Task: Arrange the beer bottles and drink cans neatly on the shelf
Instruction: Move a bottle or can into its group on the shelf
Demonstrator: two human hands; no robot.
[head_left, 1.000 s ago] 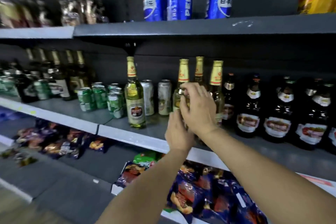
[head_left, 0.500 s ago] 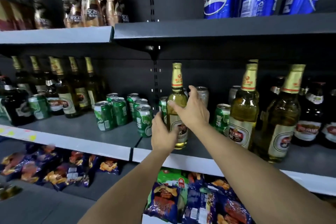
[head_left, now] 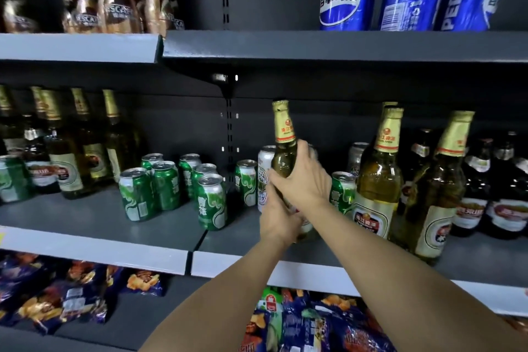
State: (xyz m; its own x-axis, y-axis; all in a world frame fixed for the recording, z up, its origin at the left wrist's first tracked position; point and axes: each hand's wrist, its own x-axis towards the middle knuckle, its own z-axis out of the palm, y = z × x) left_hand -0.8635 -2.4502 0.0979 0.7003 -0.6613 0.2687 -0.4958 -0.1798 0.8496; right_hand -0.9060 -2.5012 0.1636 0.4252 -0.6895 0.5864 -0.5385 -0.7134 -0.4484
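A: Position of held bottle (head_left: 283, 148)?

B: Upright on middle shelf (head_left: 160, 226), just right of shelf joint, midway between back wall and front edge. Long axis vertical, neck up, gold foil clear of upper shelf underside.

A: State of hands?

B: Right hand (head_left: 304, 180) wrapped round bottle shoulder, fingers curled on glass. Left hand (head_left: 278, 216) cupped round lower body, directly beneath right; base hidden, so contact with shelf not confirmable. Both hands together on one bottle, right nearer neck.

A: Neighbours?

B: White can (head_left: 264, 177) touching or just behind on left; green can (head_left: 341, 191) just beside on right; two matching gold-foil bottles (head_left: 377, 180) further right near front edge. Green can cluster (head_left: 171, 183) left of joint.

A: Open room?

B: Bare shelf surface in front of green cluster, towards front edge. Little clearance sideways between cans. Probable safest path: straight lift, then lateral shift towards matching bottles on right. Risk: toppling adjacent cans.
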